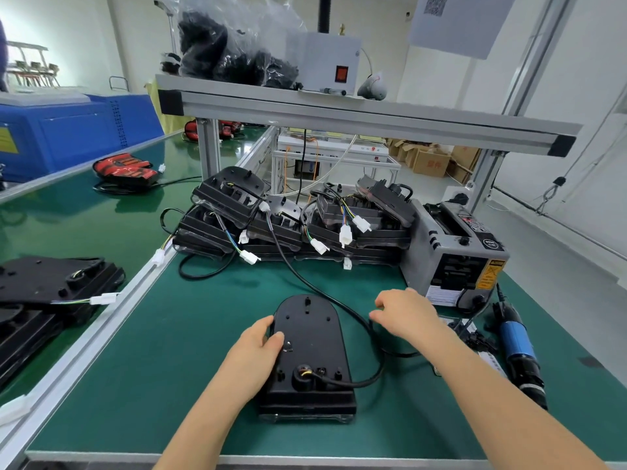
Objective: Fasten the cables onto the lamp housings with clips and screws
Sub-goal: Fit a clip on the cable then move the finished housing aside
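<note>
- Your left hand [258,347] grips the lamp housing [310,354] by its left edge. The thumb lies on the black back face and the fingers curl round the rim, so the housing sits directly right of that grip, touching it.
- The housing lies back-up on the green mat [169,368], its long axis running straight away from you. The rounded end lies beyond your left hand and the square end nearer you than it.
- Your right hand [403,313] hovers on the housing's far side from the left. Its fingers are loosely curled downward, holding nothing I can see, and it is clear of the housing.
- The cable [356,385] leaves the round outlet [303,376] at the near end and swings out rightward. It then runs up close by your right fingertips and on past the rounded end toward the pile of housings [291,218].
- What the move turns on is that the cable's loop lies between your right hand and the housing, just left of those fingertips. Your right hand is much the nearer, while the left is across the housing and busy steadying it.
- You probably gather the cable next, so draw it leftward, toward your left thumb, and lay it along the long axis.
- The electric screwdriver [519,347] lies right of your right hand, well apart, on the side away from the housing. I cannot make out any clips.
</note>
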